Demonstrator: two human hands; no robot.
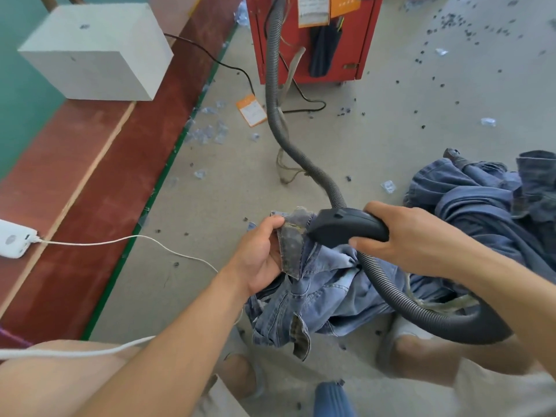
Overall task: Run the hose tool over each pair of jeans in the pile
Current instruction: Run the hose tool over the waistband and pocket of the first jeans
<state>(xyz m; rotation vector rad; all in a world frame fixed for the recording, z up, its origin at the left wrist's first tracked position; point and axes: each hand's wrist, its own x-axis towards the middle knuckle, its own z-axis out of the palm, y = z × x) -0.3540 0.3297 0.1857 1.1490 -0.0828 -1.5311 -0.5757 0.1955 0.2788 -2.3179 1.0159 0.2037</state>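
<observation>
The left hand [261, 256] pinches one pair of jeans [316, 299] by its hem; the right hand [403, 236] grips one hose tool [346, 227] touching it. The pile [487, 206] lies right.

Both forearms are bare, no sleeves showing; light beige shorts [496, 386] cover the thighs; pale sandals [400, 329] on the feet.

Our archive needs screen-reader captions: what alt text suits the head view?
A person's right hand presses a black hose nozzle against the denim hem that the left hand grips, above light jeans. A jeans pile lies right; the hose leads to a red machine.
</observation>
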